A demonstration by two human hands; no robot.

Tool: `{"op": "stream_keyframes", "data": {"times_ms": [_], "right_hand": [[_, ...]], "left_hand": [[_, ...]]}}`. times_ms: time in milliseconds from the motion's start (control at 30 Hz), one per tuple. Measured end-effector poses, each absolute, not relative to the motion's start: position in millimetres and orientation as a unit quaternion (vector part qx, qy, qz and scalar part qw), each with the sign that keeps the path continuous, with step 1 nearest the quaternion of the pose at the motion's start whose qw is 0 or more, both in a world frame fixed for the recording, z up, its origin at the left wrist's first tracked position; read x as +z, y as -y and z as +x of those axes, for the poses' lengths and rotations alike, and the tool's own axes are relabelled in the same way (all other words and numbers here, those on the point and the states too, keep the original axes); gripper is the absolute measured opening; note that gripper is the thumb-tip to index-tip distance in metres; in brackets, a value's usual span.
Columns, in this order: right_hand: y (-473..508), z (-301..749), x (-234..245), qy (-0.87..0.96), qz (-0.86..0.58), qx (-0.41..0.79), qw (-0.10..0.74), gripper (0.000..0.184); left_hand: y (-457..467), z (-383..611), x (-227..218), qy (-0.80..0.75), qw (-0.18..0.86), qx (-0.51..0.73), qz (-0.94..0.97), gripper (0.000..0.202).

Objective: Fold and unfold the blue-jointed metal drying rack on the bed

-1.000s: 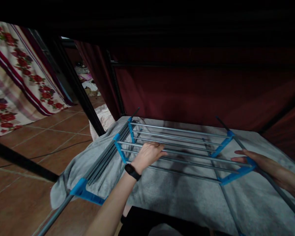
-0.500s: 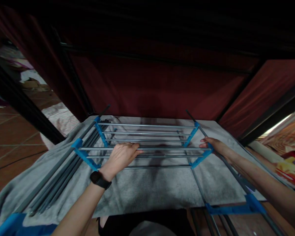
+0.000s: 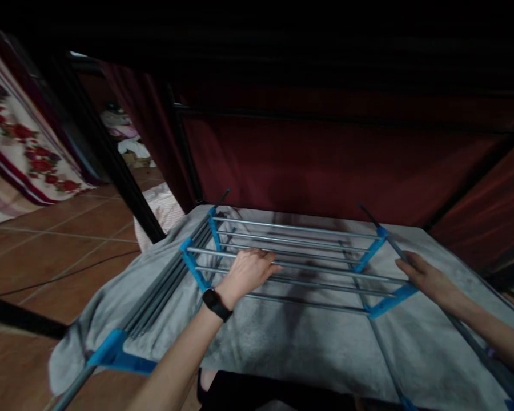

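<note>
Head view, looking down on a folding drying rack (image 3: 291,251) of grey metal rods joined by blue plastic brackets (image 3: 192,268). The rack stands directly in front of the person, its raised middle section lying across a grey cloth (image 3: 282,337) that spreads beneath the rods and hangs over the near left corner.

Left hand (image 3: 251,271): palm down on the rods near the left bracket, fingers bent over one rod. Whether they close beneath it cannot be seen. A black wristwatch (image 3: 216,303) sits on this wrist.

Right hand (image 3: 424,274): at the right end of the rack, fingers laid along the side tube just beside the right blue bracket (image 3: 389,301). The grip is hidden from this angle, so it cannot be told whether the hand is clamped or loose.

Surroundings: a dark red curtain (image 3: 325,165) hangs behind the rack; a black post (image 3: 111,165) slants at left; beyond it lie a terracotta tile floor (image 3: 47,251) and a floral cloth (image 3: 8,142).
</note>
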State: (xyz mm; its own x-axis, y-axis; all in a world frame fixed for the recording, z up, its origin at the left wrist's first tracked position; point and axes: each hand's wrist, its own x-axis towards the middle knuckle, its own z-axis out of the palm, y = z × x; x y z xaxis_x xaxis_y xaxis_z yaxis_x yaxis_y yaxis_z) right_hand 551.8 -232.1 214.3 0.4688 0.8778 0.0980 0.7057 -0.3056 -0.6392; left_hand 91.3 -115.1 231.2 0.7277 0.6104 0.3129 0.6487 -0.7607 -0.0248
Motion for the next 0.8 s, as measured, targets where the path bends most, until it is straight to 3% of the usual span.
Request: {"op": "stream_keyframes", "data": {"times_ms": [100, 233, 500, 667, 800], "right_hand": [[230.5, 538.6, 223.2, 0.678, -0.696, 0.021, 0.237, 0.058], [230.4, 503.7, 225.4, 0.762, -0.623, 0.118, 0.128, 0.046], [227.6, 495.0, 207.4, 0.736, -0.634, 0.193, 0.137, 0.053], [224.0, 497.2, 206.6, 0.751, -0.621, 0.187, 0.121, 0.052], [220.6, 502.7, 195.9, 0.748, -0.624, 0.186, 0.129, 0.054]], "left_hand": [[116.9, 91.3, 225.0, 0.348, 0.05, -0.159, -0.923, 0.038], [119.4, 90.9, 225.3, 0.353, 0.035, -0.164, -0.921, 0.041], [120.9, 84.2, 238.7, 0.355, -0.016, -0.208, -0.911, 0.042], [72.8, 47.9, 308.1, 0.494, -0.051, -0.35, -0.794, 0.039], [20.5, -5.9, 349.4, 0.587, -0.117, -0.38, -0.706, 0.026]]}}
